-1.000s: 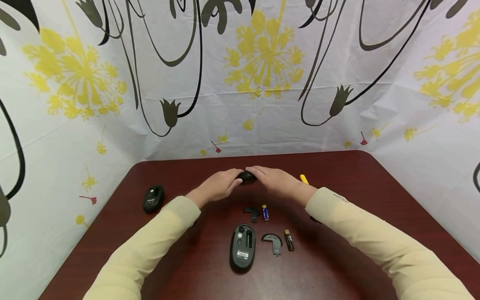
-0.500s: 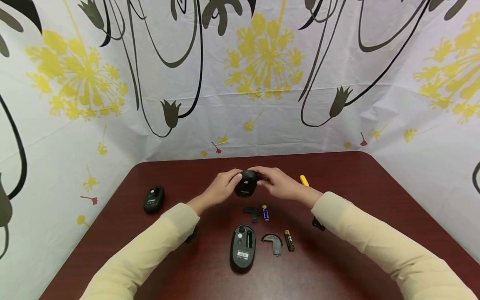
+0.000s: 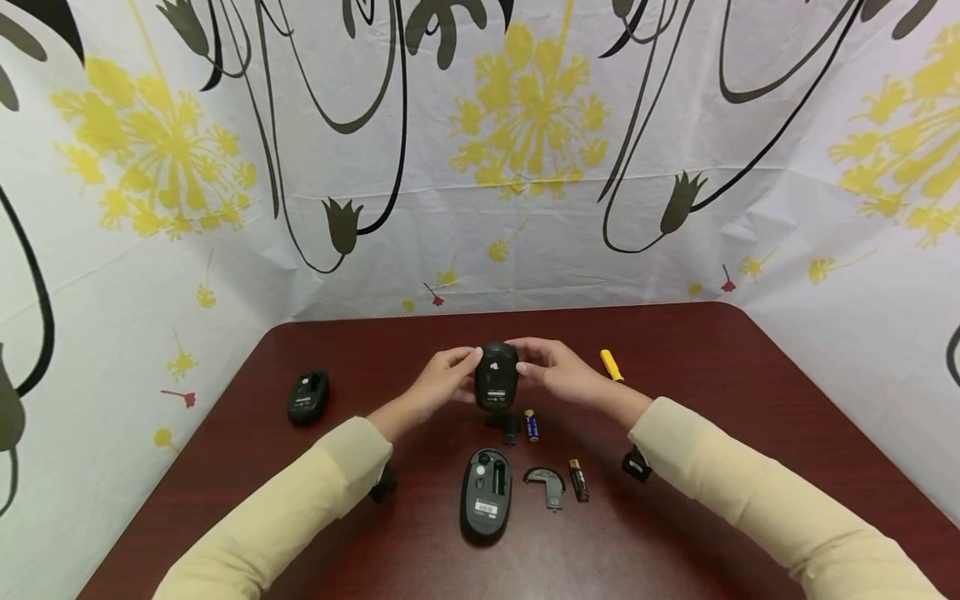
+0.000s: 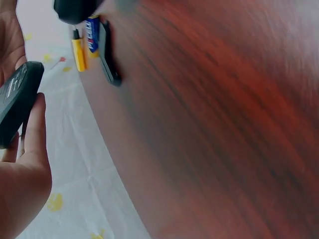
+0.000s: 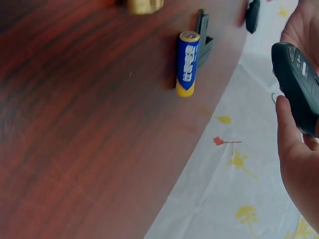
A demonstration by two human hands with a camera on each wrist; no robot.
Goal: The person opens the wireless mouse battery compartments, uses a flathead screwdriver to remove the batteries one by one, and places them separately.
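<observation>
Between my two hands a black computer mouse (image 3: 497, 379) is held up over the far part of the table, its underside with small labels facing me. My left hand (image 3: 439, 385) grips its left side, thumb on the near face. On the opposite side my right hand (image 3: 558, 368) grips it with thumb and fingers. Both wrist views show the mouse (image 4: 19, 102) (image 5: 297, 89) at the edge, pinched by the hands. Just below it in the head view lie a dark battery cover (image 3: 510, 427) and a blue battery (image 3: 532, 426).
Nearer on the table lie a larger mouse (image 3: 485, 497) with an open battery slot, a curved grey cover (image 3: 549, 485) and a black battery (image 3: 578, 481). Another mouse (image 3: 307, 398) sits at left. A yellow-handled tool (image 3: 611, 365) lies behind my right forearm.
The mouse has tilted from nearly edge-on to showing its underside, and comes slightly lower. My fingers have shifted to its sides. The yellow-handled tool is more visible.
</observation>
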